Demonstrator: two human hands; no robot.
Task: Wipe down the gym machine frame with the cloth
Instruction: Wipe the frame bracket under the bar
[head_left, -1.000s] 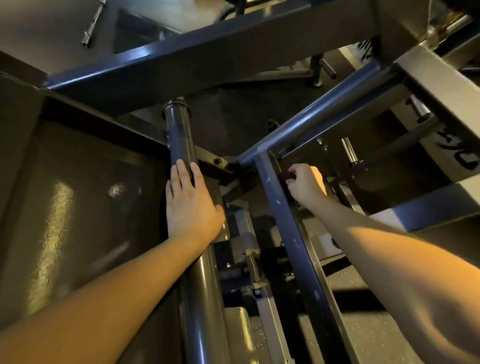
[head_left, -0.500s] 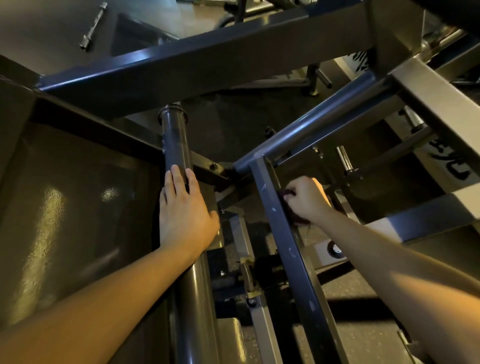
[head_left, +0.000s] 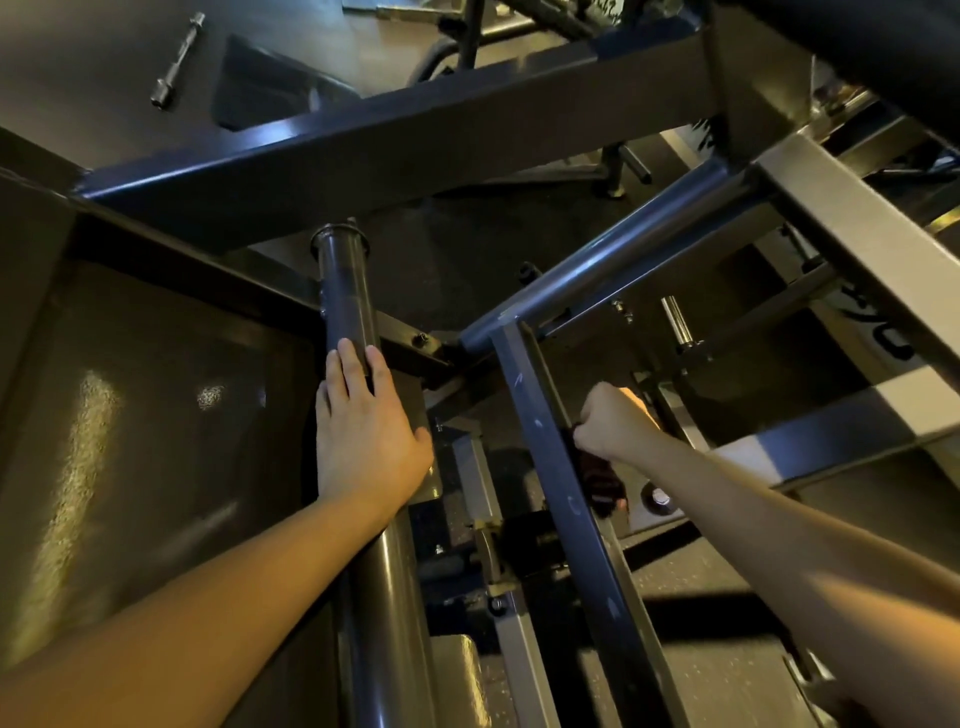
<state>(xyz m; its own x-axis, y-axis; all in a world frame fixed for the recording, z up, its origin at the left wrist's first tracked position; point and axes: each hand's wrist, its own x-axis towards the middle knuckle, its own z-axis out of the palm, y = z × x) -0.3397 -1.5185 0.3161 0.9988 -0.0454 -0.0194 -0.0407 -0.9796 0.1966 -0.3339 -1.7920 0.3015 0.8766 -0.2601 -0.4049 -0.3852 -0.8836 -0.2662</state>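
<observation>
The gym machine frame is dark painted steel. A square frame bar (head_left: 550, 457) runs from the centre down toward me. My right hand (head_left: 613, 423) is fisted around a dark cloth (head_left: 600, 480) and presses it against the right side of that bar; a tail of cloth hangs below my fist. My left hand (head_left: 366, 431) lies flat, fingers together, on a round steel tube (head_left: 345, 291) left of the bar and holds nothing.
A wide crossbeam (head_left: 415, 140) spans the top of the view. A round rail (head_left: 613, 260) and a pale beam (head_left: 857, 234) slope up to the right. A big dark plate (head_left: 145, 426) fills the left. A short bar (head_left: 176, 60) lies on the floor far left.
My right hand has slid the cloth down the square bar toward me, and more cloth now shows below the fist. My left hand has stayed on the round tube.
</observation>
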